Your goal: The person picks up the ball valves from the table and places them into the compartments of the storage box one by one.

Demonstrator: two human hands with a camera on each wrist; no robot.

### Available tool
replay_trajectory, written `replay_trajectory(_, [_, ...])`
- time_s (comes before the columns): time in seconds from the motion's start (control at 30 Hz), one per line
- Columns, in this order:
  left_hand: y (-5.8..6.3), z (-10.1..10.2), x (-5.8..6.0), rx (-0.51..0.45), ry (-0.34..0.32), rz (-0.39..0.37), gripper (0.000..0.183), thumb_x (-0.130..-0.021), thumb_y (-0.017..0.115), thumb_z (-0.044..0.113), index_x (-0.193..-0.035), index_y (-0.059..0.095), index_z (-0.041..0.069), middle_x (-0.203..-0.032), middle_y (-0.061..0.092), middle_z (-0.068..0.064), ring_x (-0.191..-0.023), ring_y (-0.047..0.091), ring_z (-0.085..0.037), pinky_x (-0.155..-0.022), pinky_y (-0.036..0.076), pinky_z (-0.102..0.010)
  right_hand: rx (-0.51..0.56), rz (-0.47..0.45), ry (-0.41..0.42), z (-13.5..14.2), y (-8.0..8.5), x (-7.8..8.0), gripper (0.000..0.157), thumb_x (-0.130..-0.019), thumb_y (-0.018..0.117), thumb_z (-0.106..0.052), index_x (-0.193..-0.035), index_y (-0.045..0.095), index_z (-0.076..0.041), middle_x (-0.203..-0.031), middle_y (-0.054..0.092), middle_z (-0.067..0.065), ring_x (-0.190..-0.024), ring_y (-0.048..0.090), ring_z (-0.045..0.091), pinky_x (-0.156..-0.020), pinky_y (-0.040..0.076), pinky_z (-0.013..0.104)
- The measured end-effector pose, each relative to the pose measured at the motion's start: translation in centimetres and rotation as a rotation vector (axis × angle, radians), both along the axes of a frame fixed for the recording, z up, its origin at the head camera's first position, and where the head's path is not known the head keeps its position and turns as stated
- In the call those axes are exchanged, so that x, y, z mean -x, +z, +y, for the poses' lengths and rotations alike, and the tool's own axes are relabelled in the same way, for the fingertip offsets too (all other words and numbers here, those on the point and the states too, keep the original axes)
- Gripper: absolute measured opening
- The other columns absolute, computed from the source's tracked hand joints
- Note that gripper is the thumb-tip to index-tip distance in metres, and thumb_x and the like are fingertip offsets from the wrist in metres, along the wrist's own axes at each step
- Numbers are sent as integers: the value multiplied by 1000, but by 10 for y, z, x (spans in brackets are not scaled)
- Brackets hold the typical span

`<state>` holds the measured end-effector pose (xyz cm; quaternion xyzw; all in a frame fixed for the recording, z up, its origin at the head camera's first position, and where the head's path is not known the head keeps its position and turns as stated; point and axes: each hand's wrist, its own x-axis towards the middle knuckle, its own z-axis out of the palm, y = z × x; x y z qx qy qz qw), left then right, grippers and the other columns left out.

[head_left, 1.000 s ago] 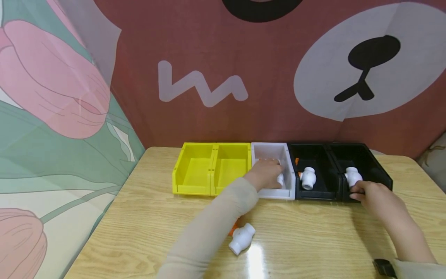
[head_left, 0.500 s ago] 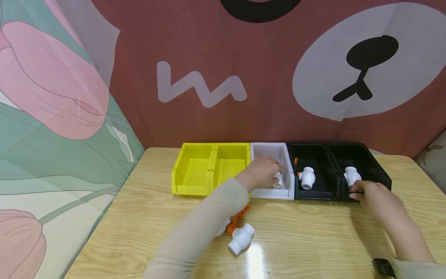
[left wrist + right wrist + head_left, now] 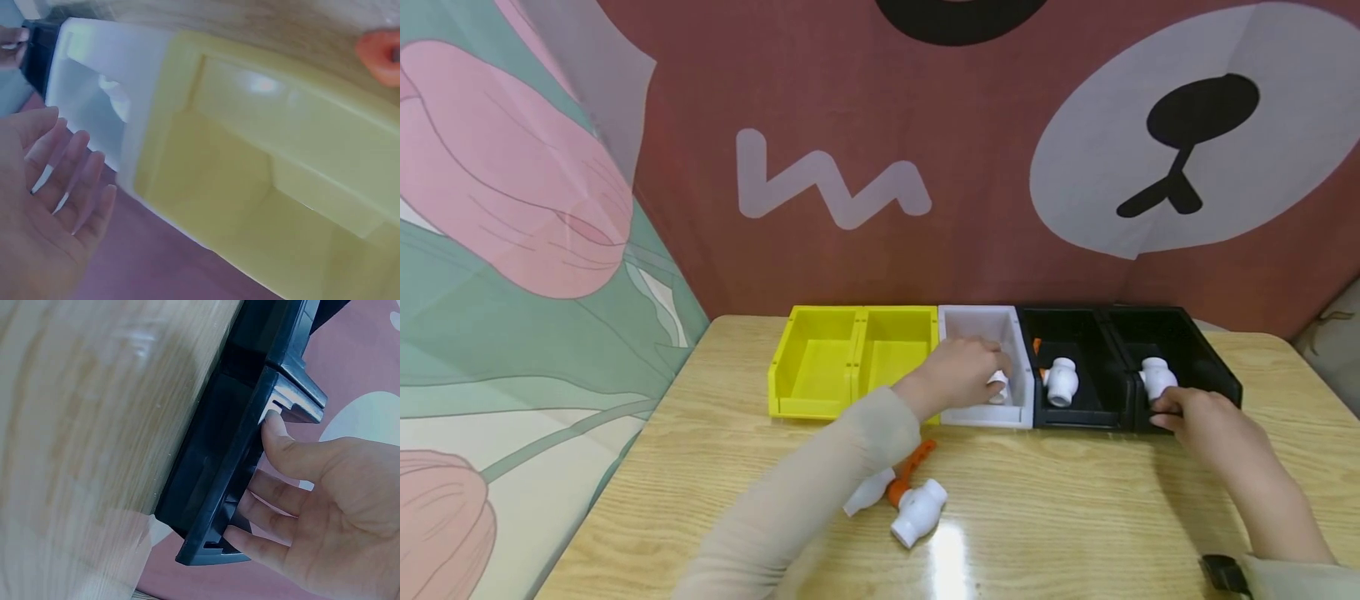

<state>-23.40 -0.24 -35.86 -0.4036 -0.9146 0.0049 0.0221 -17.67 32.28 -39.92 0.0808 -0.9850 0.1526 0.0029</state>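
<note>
In the head view my left hand (image 3: 962,368) hangs over the front of the white bin (image 3: 1022,417), its fingers bent downward near a white pipe valve (image 3: 999,388) in that bin. Loosely spread fingers (image 3: 78,150) with nothing between them appear in the left wrist view. At the front rim of the rightmost black bin (image 3: 1228,387) is my right hand (image 3: 1221,429), beside another white valve (image 3: 1158,378). The right wrist view shows its thumb (image 3: 281,447) at the rim and the other fingers relaxed, apart from the thumb; no grip on the valve is visible.
Two yellow bins (image 3: 816,408) stand left of the white one. The other black bin (image 3: 1086,417) holds a white valve (image 3: 1062,383) with orange parts. Two more white valves, one in front (image 3: 919,512) and one behind (image 3: 870,492), lie on the wooden table (image 3: 1037,517) beside an orange handle (image 3: 917,458).
My left hand has risen slightly and drawn back to the left, showing more of the valve in the white bin. The left forearm uncovers the table valves. My right hand has stayed in place.
</note>
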Motion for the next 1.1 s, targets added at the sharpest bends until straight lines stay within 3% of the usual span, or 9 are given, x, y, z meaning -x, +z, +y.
replay_trajectory(0.17, [3,-2,-12,-44,-29,-8,21,-96,64,28,-115,74,26,-112,67,11,-94,61,-10,-75,51,-27,-2,-7,0,0,1,0,8,-88,73,-8,-89,66,-5,-87,66,19,-83,61,43,-59,47,55])
replay_trajectory(0.33, [7,-3,-28,-53,-44,39,20,-96,63,27,-112,75,25,-108,68,10,-93,62,-9,-71,51,-23,-1,1,-6,1,0,1,9,-88,73,-10,-89,66,-5,-87,66,20,-84,61,45,-58,46,57])
replay_trajectory(0.57, [3,-9,-44,-60,-42,90,20,-96,63,31,-113,74,26,-106,69,10,-91,63,-10,-73,51,-21,1,-1,-11,1,-1,1,8,-87,73,-9,-89,67,-5,-88,66,20,-85,61,45,-59,46,58])
replay_trajectory(0.77, [0,-19,-53,-51,-94,159,19,-96,63,30,-110,75,25,-102,69,9,-89,63,-10,-76,51,-21,4,-21,-17,1,0,1,9,-87,73,-9,-90,66,-5,-89,66,20,-85,61,43,-59,46,57])
replay_trajectory(1.1, [-4,-37,-79,-64,-135,160,18,-96,64,33,-107,74,23,-100,67,9,-89,62,-8,-75,50,-20,9,-45,-9,0,4,-1,7,-89,71,-9,-89,65,-6,-84,64,14,-82,60,37,-59,46,52])
